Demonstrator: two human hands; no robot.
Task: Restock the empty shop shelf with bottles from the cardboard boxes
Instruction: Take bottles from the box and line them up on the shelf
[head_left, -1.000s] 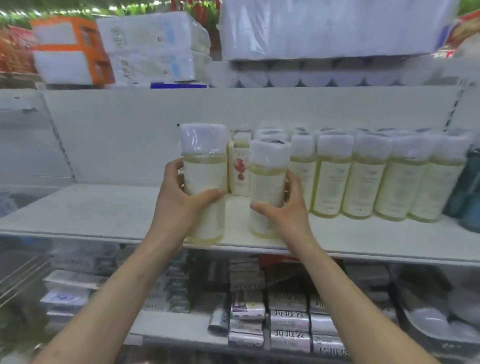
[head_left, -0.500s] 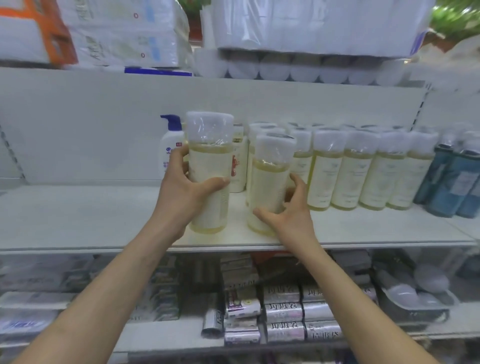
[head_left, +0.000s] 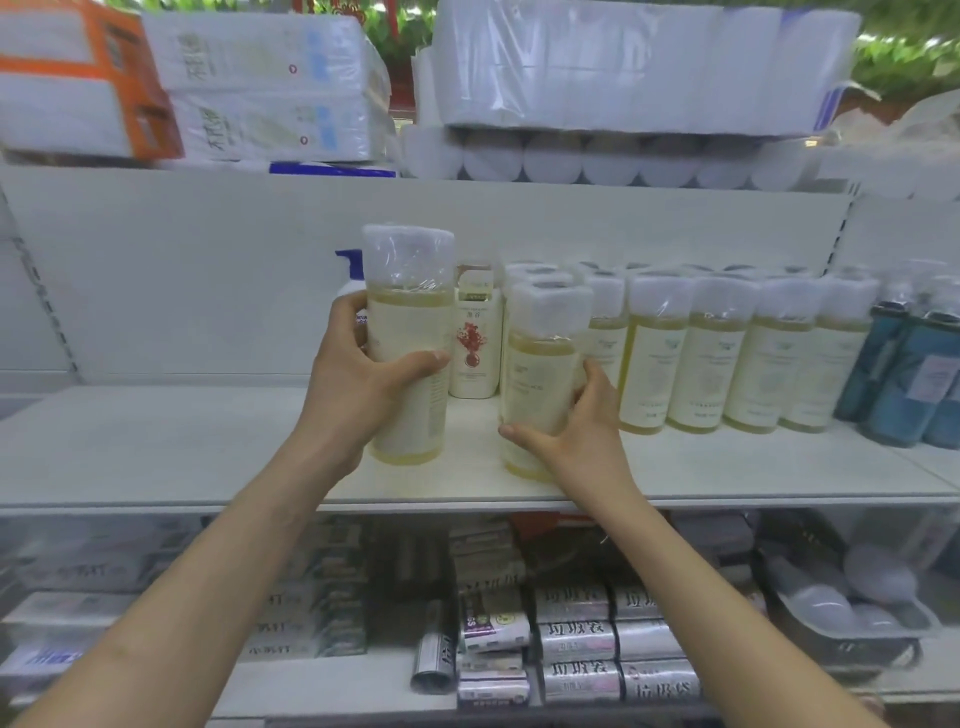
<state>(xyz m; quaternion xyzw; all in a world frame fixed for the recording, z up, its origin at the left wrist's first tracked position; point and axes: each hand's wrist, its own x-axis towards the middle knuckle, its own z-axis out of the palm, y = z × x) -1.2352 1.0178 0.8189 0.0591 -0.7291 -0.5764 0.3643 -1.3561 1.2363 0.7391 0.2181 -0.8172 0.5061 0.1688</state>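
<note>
Currently, a person reaches both bare arms to a white shop shelf (head_left: 182, 447), one bottle in each hand. The left hand (head_left: 358, 384) wraps the left bottle (head_left: 410, 332) around its middle, thumb across the front and fingers curled behind. The right hand (head_left: 576, 431) cups the right bottle (head_left: 540, 364) low down, thumb at the front near the base and fingers round the far side. Both bottles are at the shelf's middle, just left of a row of matching bottles (head_left: 717, 358); whether their bases touch the board cannot be told. The likeliest mishap concerns the right bottle, which leans slightly and sits close to the shelf's front edge. Letting go before its base is flat could tip it off the edge, or push it into the row and topple others. The glossy wrap may also slip under the fingers. Behind the left bottle stand a white bottle with a red print (head_left: 474, 343) and a blue-pump bottle (head_left: 350, 260), which a push backwards could knock over. Each held bottle is a tall clear cylinder of pale yellow liquid, with a pale label and a white cap sealed under shiny shrink film.
</note>
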